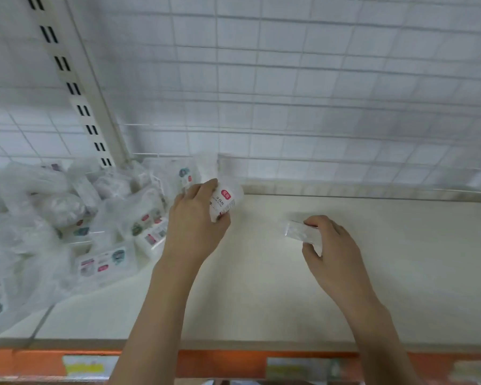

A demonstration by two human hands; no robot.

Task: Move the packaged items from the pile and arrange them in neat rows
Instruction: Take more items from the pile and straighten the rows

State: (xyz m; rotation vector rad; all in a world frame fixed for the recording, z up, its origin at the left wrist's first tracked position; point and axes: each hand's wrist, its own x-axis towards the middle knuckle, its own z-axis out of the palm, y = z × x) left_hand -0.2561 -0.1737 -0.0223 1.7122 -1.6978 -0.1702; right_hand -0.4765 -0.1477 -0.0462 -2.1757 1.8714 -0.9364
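Observation:
A pile of clear-wrapped white packaged items (75, 218) with small pink and teal labels fills the left side of the cream shelf (400, 273). My left hand (195, 220) grips one packet with a red label (225, 202), lifted at the pile's right edge. Further right, my right hand (331, 245) holds a small clear packet (300, 232) just above the bare shelf surface. The two hands are apart, with open shelf between them.
A white wire grid (289, 93) backs the shelf, and a slotted upright post (75, 87) rises at the left. A low clear divider (345, 173) runs along the back. An orange price strip with tags (206, 362) edges the shelf front.

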